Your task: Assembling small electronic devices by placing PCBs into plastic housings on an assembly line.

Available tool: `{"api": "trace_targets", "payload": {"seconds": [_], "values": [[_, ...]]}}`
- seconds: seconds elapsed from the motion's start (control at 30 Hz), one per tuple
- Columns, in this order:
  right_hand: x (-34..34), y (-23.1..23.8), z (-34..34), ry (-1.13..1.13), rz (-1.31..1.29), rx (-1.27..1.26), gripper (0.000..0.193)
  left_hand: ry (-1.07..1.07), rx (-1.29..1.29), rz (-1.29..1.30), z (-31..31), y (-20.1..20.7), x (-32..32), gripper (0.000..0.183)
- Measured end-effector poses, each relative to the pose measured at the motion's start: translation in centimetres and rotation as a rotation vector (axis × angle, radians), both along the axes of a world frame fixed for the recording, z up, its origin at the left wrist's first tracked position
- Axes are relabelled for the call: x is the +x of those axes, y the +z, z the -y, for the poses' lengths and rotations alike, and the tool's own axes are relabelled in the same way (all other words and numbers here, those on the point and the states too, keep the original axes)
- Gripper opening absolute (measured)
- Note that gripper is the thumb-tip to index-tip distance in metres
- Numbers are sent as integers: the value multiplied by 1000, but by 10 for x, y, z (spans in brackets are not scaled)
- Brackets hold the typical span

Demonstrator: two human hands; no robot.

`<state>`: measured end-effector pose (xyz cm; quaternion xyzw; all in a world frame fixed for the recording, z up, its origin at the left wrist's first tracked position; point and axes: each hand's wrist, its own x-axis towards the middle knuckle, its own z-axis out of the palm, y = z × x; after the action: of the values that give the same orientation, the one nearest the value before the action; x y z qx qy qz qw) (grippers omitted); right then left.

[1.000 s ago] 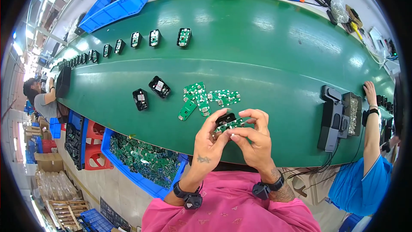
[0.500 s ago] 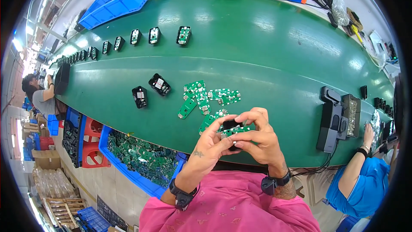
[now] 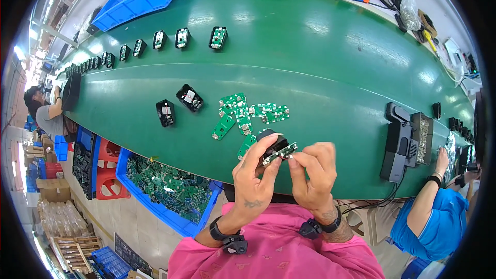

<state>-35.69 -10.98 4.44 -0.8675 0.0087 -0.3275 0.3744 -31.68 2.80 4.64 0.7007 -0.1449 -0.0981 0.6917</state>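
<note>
My left hand (image 3: pixel 252 180) is closed round a black plastic housing (image 3: pixel 269 141), tilted above the near part of the bench. A green circuit board (image 3: pixel 283 152) lies at the housing's open side, with my left thumb beneath its edge. At the board's right end, my right hand (image 3: pixel 316 171) has thumb and forefinger pinched together; what they hold is too small to make out. Several loose green circuit boards (image 3: pixel 241 115) lie just beyond my hands, partly overlapping. To their left sit two black housings with parts inside, one upright-looking housing (image 3: pixel 165 113) and one turned housing (image 3: pixel 189 97).
A row of filled black housings (image 3: pixel 218 37) runs along the far left of the green bench (image 3: pixel 310 67). A blue bin of boards (image 3: pixel 168 212) stands below the left edge. At right are a grey-black device (image 3: pixel 397 144) and a metal-parts tray (image 3: pixel 424 139). Co-workers sit at both ends.
My right hand has come off the housing and shifted to the board's right end, its fingers now pinched. The housing and board in my left hand have tilted, and the board stands partly out.
</note>
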Motion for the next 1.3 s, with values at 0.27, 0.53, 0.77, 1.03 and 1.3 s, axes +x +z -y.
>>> {"api": "trace_targets", "payload": {"seconds": [0.27,0.53,0.77,1.03,1.3], "values": [[12,25,21,345,-102,34,12,-44,144,264,-9,9,6,39],[14,31,26,432,-236,125,9,-64,201,297,-10,11,6,40],[14,31,19,378,-240,84,8,2,323,467,-8,13,5,41],[10,31,13,243,-194,-196,10,5,263,325,-6,12,7,43],[16,28,8,293,-244,-142,9,2,368,446,-10,17,14,47]]}}
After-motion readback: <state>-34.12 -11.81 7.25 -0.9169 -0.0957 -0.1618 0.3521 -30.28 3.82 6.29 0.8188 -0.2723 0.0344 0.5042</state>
